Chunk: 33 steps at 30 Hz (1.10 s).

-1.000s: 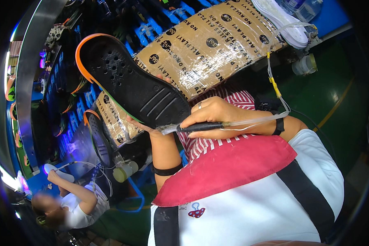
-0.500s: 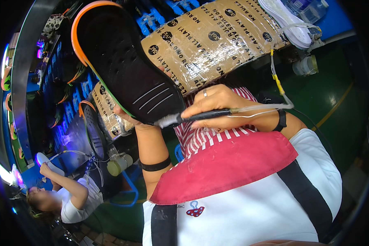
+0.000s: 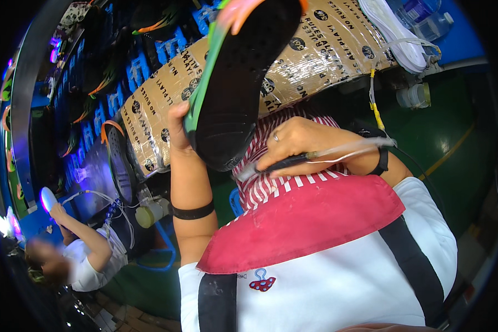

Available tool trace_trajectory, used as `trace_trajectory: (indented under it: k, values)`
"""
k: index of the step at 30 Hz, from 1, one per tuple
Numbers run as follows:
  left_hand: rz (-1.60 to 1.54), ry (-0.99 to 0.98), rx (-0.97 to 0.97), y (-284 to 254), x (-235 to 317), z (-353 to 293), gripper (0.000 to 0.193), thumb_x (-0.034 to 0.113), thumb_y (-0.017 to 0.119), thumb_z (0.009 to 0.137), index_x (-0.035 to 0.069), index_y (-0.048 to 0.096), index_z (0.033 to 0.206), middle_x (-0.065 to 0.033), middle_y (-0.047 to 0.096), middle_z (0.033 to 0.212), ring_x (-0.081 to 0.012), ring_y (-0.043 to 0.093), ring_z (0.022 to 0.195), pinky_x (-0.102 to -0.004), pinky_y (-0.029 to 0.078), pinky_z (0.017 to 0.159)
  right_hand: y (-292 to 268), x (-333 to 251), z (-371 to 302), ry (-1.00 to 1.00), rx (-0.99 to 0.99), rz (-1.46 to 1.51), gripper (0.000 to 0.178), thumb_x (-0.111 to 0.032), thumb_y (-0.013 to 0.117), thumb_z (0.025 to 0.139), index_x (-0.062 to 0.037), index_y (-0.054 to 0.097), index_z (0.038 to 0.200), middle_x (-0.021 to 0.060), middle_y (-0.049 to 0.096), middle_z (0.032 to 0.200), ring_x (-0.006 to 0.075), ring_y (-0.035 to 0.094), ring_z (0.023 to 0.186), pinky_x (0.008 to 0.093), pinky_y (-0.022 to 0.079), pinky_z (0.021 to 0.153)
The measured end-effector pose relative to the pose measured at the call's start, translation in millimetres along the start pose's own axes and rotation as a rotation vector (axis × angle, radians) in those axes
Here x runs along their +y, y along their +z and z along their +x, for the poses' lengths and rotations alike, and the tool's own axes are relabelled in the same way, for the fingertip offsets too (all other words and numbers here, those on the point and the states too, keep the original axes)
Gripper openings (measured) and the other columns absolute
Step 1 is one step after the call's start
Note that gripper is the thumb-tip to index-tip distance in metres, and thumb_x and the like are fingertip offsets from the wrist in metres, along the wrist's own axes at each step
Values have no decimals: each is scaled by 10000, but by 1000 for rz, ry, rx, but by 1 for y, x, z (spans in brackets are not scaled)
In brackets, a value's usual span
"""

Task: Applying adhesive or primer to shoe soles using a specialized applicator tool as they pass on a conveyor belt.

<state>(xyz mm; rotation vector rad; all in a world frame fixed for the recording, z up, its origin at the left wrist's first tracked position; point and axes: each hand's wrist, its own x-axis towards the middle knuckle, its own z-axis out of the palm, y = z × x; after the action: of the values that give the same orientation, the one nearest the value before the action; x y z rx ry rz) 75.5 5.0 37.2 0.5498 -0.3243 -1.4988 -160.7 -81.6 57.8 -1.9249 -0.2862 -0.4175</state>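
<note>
My left hand (image 3: 180,126) is closed around the rounded near end of a shoe sole (image 3: 232,105), with its fingers mostly hidden behind it. The sole is tilted up, its black face toward me, and a green-to-orange side wall shows along its left edge. In my right hand (image 3: 300,143) is a brush (image 3: 285,163) with a dark handle and pale bristles, fed by a thin clear tube (image 3: 351,148). The bristles point left and sit just beside the sole's near end, seemingly a little apart from it.
Beneath the sole lies a tape-wrapped cardboard pad (image 3: 332,44). White soles (image 3: 395,33) and a plastic bottle (image 3: 432,26) are at the far right, above a hanging cup (image 3: 414,96). Another dark sole (image 3: 120,163) stands at left, near a co-worker (image 3: 91,249) holding a pale sole.
The sole has swung to the right and tipped, so its green side wall now shows. My right hand's brush has come off the sole's near end.
</note>
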Motion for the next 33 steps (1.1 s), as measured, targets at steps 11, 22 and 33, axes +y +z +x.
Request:
trace_trajectory:
  k: [11, 22, 33]
  values:
    - [408, -297, 132, 28, 5, 15, 388, 259, 554, 819, -50, 614, 1046, -128, 659, 954, -159, 633, 824, -238, 492, 763, -9, -15, 8, 27, -66, -141, 193, -137, 691, 740, -47, 672, 910, 126, 643, 763, 303, 605, 675, 357, 484, 616]
    - [848, -435, 304, 50, 17, 13, 403, 365, 631, 775, 26, 640, 993, -50, 638, 879, -97, 573, 746, -204, 447, 690, -14, -19, 2, -47, -66, -216, 237, -126, 672, 707, -61, 656, 934, 117, 587, 677, 281, 581, 642, 338, 473, 579]
    - [967, -486, 343, 52, 31, 11, 396, 405, 629, 770, 50, 654, 945, -22, 625, 841, -88, 558, 740, -200, 435, 683, -12, -22, -4, -58, -36, -276, 297, -84, 645, 651, -66, 653, 947, 85, 563, 670, 243, 577, 660, 326, 472, 573]
